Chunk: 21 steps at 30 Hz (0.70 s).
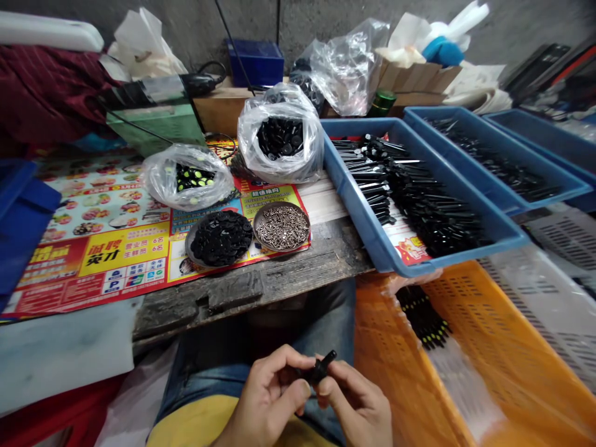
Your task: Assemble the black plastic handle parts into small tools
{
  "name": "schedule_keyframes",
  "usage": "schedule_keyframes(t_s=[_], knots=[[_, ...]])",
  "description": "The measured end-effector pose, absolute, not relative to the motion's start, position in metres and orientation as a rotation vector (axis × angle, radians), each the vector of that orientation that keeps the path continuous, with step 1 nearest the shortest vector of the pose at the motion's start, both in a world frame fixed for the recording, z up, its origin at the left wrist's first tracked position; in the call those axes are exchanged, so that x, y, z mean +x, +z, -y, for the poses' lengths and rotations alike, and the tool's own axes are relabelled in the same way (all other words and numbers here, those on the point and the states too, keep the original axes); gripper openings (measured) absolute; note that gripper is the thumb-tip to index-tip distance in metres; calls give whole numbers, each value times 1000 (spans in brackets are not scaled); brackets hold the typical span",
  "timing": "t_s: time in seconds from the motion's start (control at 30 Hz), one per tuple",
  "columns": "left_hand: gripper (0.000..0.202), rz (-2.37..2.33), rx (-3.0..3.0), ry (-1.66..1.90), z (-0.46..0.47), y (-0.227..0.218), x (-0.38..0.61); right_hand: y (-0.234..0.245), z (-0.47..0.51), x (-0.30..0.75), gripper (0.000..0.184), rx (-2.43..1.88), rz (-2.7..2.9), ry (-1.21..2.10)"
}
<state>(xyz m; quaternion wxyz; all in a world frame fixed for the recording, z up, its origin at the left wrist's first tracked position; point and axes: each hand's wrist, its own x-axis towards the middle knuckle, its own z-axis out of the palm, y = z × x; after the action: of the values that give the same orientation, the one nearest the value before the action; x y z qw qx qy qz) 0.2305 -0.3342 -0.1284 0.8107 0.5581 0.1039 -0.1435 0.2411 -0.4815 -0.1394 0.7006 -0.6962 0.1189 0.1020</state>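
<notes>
Low in the frame, over my lap, my left hand (267, 397) and my right hand (358, 403) meet and pinch a small black plastic part (321, 367) between their fingertips. Its stem points up to the right. On the bench ahead sit a round dish of black caps (221, 238) and a round dish of small metal screws (282, 225). A blue tray (367, 223) holds many black stick-shaped parts (419, 198). An orange crate (493, 347) at my right knee holds several finished black pieces (423, 316).
Two clear bags hold black parts, one (189, 179) with yellow-green dots, one (280, 138) larger. A colourful printed sheet (107, 248) covers the wooden bench (279, 279). More blue trays (493, 155) stand at the right. Cardboard boxes and a green device (153, 118) line the back.
</notes>
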Motion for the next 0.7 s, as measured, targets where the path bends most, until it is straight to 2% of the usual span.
schedule_keyframes(t_s=[0.1, 0.23, 0.7], knots=[[24, -232, 1171, -313, 335, -127, 232, -141, 480, 239, 15, -1571, -264, 251], [25, -239, 1161, -318, 337, -126, 233, -142, 479, 238, 11, -1536, -296, 228], [15, -222, 1143, -252, 337, -127, 230, -138, 482, 242, 20, -1442, -297, 314]])
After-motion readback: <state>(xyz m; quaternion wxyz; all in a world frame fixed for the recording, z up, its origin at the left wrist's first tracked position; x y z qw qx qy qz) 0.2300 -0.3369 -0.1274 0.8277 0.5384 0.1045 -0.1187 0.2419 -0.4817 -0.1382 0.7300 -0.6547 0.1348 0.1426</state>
